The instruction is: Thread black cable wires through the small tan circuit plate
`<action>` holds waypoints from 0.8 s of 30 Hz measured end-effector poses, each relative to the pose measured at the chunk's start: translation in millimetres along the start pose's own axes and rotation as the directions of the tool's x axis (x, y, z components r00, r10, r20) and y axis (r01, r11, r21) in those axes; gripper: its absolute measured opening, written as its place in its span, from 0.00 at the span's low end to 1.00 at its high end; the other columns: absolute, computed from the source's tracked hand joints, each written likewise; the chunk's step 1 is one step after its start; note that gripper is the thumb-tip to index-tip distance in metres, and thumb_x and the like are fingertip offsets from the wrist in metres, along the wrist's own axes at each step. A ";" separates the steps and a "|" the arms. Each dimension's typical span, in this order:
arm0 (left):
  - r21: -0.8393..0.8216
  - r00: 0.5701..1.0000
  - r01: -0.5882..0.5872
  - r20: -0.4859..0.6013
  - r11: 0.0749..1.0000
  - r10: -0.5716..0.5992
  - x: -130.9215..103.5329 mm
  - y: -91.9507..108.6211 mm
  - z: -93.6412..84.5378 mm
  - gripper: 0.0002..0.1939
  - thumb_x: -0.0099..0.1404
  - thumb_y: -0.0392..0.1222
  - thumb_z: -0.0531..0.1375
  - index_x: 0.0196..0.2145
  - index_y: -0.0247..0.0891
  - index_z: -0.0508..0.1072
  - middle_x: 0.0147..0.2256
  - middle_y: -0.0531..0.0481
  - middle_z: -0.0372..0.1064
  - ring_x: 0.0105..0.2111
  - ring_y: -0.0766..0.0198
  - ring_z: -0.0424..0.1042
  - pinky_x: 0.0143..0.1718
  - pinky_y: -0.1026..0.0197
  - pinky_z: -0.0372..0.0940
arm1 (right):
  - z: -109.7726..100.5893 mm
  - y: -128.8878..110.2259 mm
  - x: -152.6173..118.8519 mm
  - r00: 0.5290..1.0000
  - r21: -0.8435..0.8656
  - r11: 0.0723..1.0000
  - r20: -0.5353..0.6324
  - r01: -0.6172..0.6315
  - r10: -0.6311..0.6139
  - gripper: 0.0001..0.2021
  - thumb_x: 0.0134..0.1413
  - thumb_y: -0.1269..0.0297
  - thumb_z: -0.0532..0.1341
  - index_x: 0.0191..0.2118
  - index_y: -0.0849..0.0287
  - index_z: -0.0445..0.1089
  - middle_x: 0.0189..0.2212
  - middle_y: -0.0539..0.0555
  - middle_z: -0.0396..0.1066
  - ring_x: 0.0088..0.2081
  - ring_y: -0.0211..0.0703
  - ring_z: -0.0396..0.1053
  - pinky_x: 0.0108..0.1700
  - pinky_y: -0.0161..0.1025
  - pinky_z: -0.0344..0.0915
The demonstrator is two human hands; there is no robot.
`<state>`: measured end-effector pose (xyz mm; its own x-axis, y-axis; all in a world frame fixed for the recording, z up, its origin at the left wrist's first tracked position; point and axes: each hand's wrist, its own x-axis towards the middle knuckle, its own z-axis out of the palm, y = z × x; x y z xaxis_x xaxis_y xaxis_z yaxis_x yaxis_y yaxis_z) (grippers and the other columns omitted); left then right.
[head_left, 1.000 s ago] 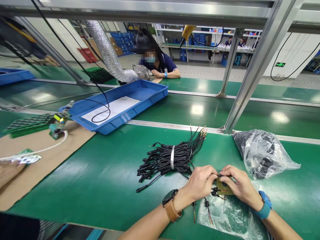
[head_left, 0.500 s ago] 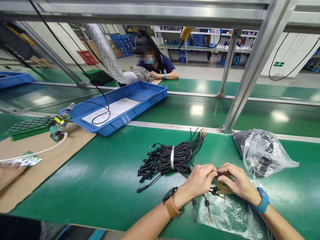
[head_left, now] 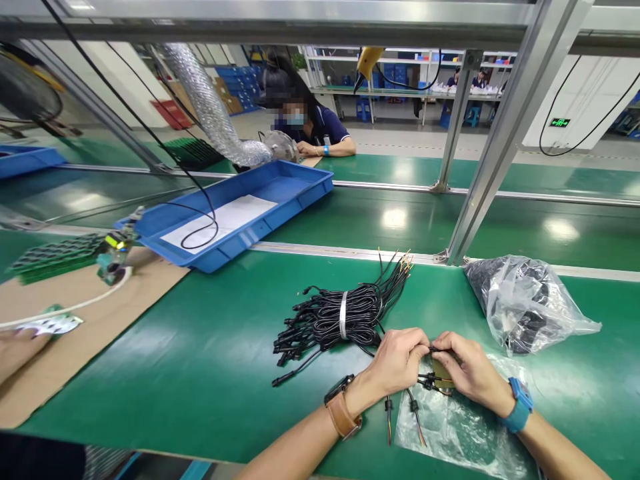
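My left hand (head_left: 400, 357) and my right hand (head_left: 465, 367) meet fingertip to fingertip, both pinching a thin black cable (head_left: 433, 349). The fingers cover most of the pinched part. Beneath them lies a small tan board or card (head_left: 442, 375), partly hidden by my right hand. Black cable ends with small connectors (head_left: 429, 381) and coloured bare wires rest against it. Two more cable ends (head_left: 414, 407) hang down toward me, over the edge of a flat clear plastic bag (head_left: 460, 427). Left of my hands, a bundle of black cables (head_left: 345, 317) is tied with a white band.
A clear bag of black parts (head_left: 530, 300) lies at right. The blue tray (head_left: 235, 257) with paper stands behind, beside a metal upright (head_left: 500, 153). At far left, another person's hand (head_left: 20, 350) is on cardboard (head_left: 100, 333). A masked person sits opposite.
My right hand has shifted slightly left, and the fingertips of both hands now sit closer together on the cable. The camera view has moved a little.
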<state>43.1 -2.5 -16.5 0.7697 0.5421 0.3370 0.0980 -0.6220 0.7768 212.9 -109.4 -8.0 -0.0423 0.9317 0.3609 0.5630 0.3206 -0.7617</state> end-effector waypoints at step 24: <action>0.074 0.998 0.007 0.069 0.997 -0.012 2.9 2.5 -7.1 0.12 0.67 0.32 0.53 0.25 0.38 0.62 0.22 0.55 0.61 0.23 0.67 0.58 0.27 0.61 0.49 | 5.5 0.3 2.4 0.997 0.000 0.997 0.010 -0.072 0.072 0.04 0.69 0.67 0.56 0.41 0.56 0.67 0.33 0.52 0.74 0.32 0.39 0.71 0.36 0.34 0.66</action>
<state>41.1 1.5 -9.8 0.8100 0.5094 0.2907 0.1492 -0.6583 0.7378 208.4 -106.1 -10.3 -0.0096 0.9540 0.2997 0.5648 0.2526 -0.7856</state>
